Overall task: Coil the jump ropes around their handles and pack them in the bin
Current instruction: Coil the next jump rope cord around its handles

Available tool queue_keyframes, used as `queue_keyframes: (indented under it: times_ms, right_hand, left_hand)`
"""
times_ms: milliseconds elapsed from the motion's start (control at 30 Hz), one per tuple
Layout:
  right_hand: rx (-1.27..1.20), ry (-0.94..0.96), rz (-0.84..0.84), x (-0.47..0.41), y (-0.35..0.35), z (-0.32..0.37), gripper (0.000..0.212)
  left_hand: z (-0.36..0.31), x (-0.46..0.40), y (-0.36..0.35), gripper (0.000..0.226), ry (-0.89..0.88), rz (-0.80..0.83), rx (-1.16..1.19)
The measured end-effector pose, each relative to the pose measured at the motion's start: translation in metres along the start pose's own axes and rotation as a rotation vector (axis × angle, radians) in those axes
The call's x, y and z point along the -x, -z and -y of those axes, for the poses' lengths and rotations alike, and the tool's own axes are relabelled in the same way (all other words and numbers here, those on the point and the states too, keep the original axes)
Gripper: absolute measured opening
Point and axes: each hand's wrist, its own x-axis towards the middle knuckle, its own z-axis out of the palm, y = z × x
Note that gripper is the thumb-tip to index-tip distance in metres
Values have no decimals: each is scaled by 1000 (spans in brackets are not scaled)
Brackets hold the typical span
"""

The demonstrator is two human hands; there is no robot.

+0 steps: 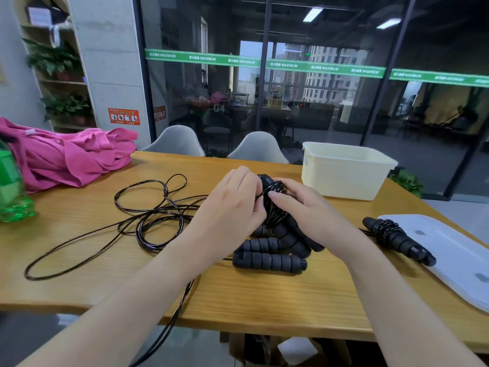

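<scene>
My left hand [235, 205] and my right hand [307, 207] both grip a pair of black foam jump-rope handles [275, 205] with black cord wound around them, held just above the wooden table [264, 295]. Under my hands lie two more black handles [267, 258], side by side and bare of cord. Loose black rope [148, 210] sprawls in loops to the left and trails off the table's front edge. A coiled jump rope [397, 238] lies at the right, partly on a white lid [455, 258]. The cream bin [344, 170] stands open at the back right.
A pink garment [68, 157] is heaped at the back left. A green plastic bottle [13, 186] stands at the far left edge. Two grey chairs [217, 147] sit behind the table, in front of a glass wall.
</scene>
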Motion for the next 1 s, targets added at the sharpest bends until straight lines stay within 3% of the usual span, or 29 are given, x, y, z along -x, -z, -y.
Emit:
queue_keyframes:
  times_ms: [400,567,1000]
  right_hand:
    - [204,87,-123,4,-4,-22,37]
    - [142,66,-124,5,-2,-28,36]
    - [198,99,-35,10,9,-40,31]
  left_hand:
    - [-3,0,3,4,125,126,164]
    - [3,-6,15,15,252,244,339]
    - [8,-20,14,9,419,428,463]
